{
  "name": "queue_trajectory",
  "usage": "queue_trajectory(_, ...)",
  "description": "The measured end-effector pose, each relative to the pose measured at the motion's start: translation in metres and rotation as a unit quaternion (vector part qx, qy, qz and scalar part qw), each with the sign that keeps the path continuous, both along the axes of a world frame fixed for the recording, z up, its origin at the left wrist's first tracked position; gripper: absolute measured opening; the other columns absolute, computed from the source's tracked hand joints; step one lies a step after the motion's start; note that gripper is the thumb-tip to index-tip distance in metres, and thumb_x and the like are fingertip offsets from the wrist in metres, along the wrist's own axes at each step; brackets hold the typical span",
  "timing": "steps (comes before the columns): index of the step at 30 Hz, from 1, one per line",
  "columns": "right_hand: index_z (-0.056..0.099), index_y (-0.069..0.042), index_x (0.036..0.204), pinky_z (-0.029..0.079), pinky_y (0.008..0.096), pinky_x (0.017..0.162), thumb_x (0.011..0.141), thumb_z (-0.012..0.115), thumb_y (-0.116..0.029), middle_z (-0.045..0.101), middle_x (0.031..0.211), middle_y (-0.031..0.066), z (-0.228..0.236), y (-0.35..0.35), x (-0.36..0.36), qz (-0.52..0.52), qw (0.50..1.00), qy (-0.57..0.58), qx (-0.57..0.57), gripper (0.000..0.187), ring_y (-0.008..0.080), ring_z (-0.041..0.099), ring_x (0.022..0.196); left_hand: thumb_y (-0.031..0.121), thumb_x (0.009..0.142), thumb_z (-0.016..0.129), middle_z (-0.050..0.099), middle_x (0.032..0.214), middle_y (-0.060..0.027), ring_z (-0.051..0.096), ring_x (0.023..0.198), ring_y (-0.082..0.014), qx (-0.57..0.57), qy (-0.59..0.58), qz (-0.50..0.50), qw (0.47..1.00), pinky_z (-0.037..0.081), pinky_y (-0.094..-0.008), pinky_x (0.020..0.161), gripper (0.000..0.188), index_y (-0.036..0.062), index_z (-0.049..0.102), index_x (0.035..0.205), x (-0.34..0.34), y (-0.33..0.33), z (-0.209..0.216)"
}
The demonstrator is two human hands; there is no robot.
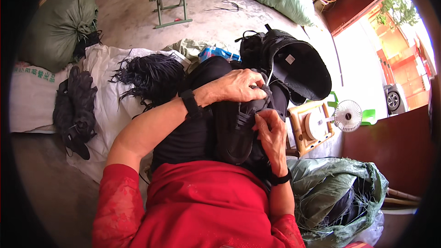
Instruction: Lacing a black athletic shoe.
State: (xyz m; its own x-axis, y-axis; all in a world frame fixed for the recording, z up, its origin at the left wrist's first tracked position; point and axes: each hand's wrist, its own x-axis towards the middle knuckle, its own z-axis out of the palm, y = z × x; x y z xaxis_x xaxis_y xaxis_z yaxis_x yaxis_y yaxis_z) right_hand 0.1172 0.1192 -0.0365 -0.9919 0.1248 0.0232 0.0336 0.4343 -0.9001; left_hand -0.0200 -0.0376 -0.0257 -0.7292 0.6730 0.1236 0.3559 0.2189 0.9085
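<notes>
A black shoe (235,133) lies on my lap, its toe toward my body. My left hand (241,86) is closed above the shoe's upper end, fingers curled round a black shoelace (268,96). At the right edge of the lacing, my right hand (271,126) pinches with thumb and forefinger; what lies between the tips is too small and dark to make out. A thin pale strand (271,70) rises beside the left fingers. Just beyond my knees is a large black bag-like item (298,66) with a wide opening and a white label inside.
Left of my legs, a heap of black laces (154,78) and several black shoes (76,105) lie on white sheeting (103,69). A tied green sack (59,27) stands behind. To the right are a small fan (347,115), a bamboo stool (312,128) and an open green sack (330,197). A folding stool (172,0) stands ahead.
</notes>
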Motion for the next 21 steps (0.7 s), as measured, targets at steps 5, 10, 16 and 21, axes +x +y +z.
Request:
queue_trajectory(5, 0.062, -0.002, 0.089, 0.043, 0.0217, 0.05, 0.092, 0.063, -0.01, 0.062, 0.066, 0.0025, 0.003, 0.0, -0.012, 0.052, 0.996, -0.012, -0.071, 0.009, 0.0069, 0.055, 0.055, 0.043, 0.088, 0.058, 0.067, 0.091, -0.0225, 0.064, 0.089, -0.0395, -0.122, 0.131, -0.015, 0.984, 0.049, -0.0459, 0.079, 0.044, 0.003, 0.067, 0.103, 0.001, 0.004, -0.001)
queue_trajectory(10, 0.062, 0.0, 0.082, 0.044, 0.0225, 0.048, 0.085, 0.07, -0.009, 0.061, 0.062, 0.003, 0.003, -0.005, -0.015, -0.03, 0.999, -0.004, -0.032, 0.013, 0.0069, 0.056, 0.053, 0.043, 0.089, 0.055, 0.066, 0.083, -0.0204, 0.064, 0.082, -0.038, -0.12, 0.076, -0.012, 0.99, 0.048, -0.0453, 0.074, 0.042, 0.0044, 0.069, 0.096, 0.0, 0.005, -0.001)
queue_trajectory(16, 0.051, -0.006, 0.073, 0.043, 0.0381, 0.047, 0.082, 0.075, -0.034, 0.059, 0.059, 0.0094, 0.006, -0.027, -0.017, 0.048, 0.926, 0.167, 0.336, 0.037, 0.03, 0.059, 0.051, 0.044, 0.091, 0.053, 0.066, 0.085, -0.0187, 0.064, 0.082, -0.0352, -0.11, 0.045, -0.027, 0.993, 0.048, -0.0437, 0.074, 0.043, 0.0042, 0.067, 0.098, -0.005, 0.004, -0.003)
queue_trajectory(21, 0.048, -0.008, 0.073, 0.042, 0.0405, 0.048, 0.086, 0.07, -0.029, 0.055, 0.061, 0.0086, 0.011, -0.027, -0.02, 0.02, 0.881, 0.218, 0.42, 0.033, 0.0287, 0.058, 0.053, 0.047, 0.087, 0.056, 0.067, 0.089, -0.0222, 0.065, 0.087, -0.0384, -0.063, 0.02, -0.017, 0.998, 0.048, -0.0472, 0.076, 0.048, 0.0012, 0.069, 0.089, -0.006, 0.003, -0.007)
